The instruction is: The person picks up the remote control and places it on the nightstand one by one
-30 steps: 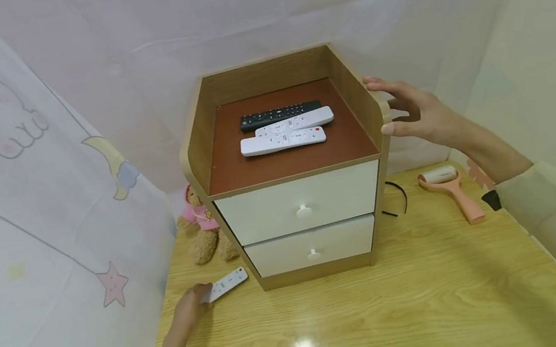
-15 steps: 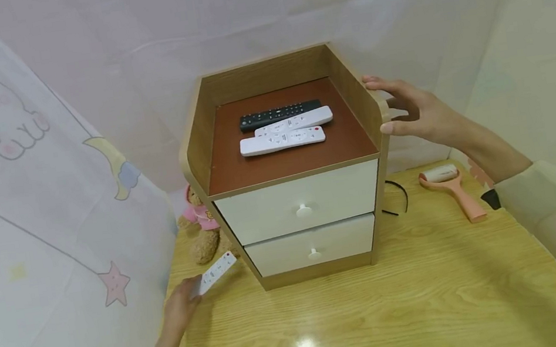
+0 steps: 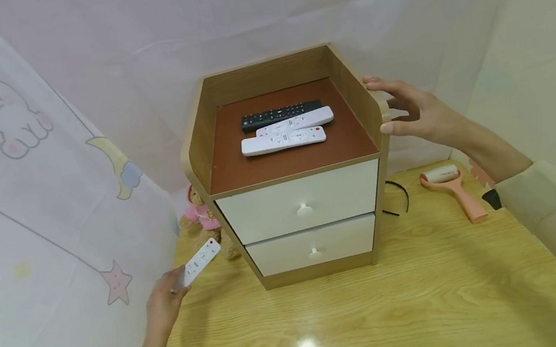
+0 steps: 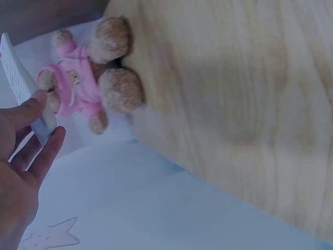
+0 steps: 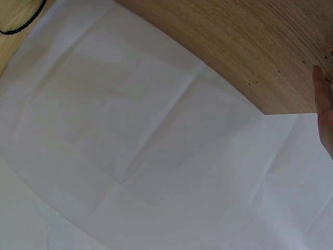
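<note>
A white remote control (image 3: 202, 259) with a red button is pinched between the thumb and fingers of my left hand (image 3: 163, 305), raised over the table's left side. The left wrist view shows the thumb on one side of the remote (image 4: 21, 86) and fingertips at its lower end. Behind it sits a teddy bear (image 4: 73, 78) in a pink hoodie, partly hidden by the small cabinet (image 3: 295, 201) in the head view. My right hand (image 3: 421, 109) rests against the cabinet's right side panel, fingers loosely spread, thumb at the front edge. Most of that hand lies outside the right wrist view.
On the cabinet's brown top lie a black remote (image 3: 270, 117) and two white remotes, the front one (image 3: 281, 141) overlapping the other. Both drawers are closed. A black headband (image 3: 405, 194) and an orange lint roller (image 3: 456, 190) lie right of the cabinet on the wooden table (image 3: 362, 316).
My left hand has lifted the white remote from beside the cabinet's base and carried it up and to the left, tilting it. The right hand stays in place.
</note>
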Tool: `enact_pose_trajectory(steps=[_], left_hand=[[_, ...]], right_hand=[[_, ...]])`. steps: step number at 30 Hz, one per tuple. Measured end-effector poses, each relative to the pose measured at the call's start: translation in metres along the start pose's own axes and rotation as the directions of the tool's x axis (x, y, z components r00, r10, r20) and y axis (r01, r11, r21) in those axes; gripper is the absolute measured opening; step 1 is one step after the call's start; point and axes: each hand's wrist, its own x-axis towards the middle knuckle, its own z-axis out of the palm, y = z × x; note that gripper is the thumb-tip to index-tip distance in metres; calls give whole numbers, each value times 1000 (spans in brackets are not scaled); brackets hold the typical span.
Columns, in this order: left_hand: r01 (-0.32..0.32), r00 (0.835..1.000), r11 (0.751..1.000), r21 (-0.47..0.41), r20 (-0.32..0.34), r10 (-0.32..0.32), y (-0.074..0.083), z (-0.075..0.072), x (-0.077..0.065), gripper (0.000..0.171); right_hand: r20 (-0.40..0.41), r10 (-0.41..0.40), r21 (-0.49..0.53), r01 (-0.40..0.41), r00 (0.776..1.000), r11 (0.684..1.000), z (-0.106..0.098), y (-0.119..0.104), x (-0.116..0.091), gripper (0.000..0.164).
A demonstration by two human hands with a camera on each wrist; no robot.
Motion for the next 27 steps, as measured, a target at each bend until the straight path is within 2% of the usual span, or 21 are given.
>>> enact_pose_trajectory(steps=[4, 11, 19, 23, 27], left_hand=[[-9, 997, 1000, -4, -74, 9, 6, -15, 9, 58], [-56, 982, 995, -81, -184, 41, 22, -45, 27, 63], [-146, 939, 980, -138, -330, 93, 45, -73, 46, 62], [-149, 924, 980, -132, -371, 91, 61, -89, 52, 60], [-179, 892, 977, -119, -439, 110, 75, -104, 60, 61]], right_hand=[[0, -4, 5, 4, 1000, 1000, 0, 0, 0, 74], [0, 9, 2, -9, 1000, 1000, 1, -1, 0, 74], [2, 13, -9, -13, 1000, 1000, 0, 0, -1, 74], [2, 9, -29, -9, 1000, 1000, 2, -6, -1, 73], [-2, 20, -47, -20, 1000, 999, 1, -5, -1, 73]])
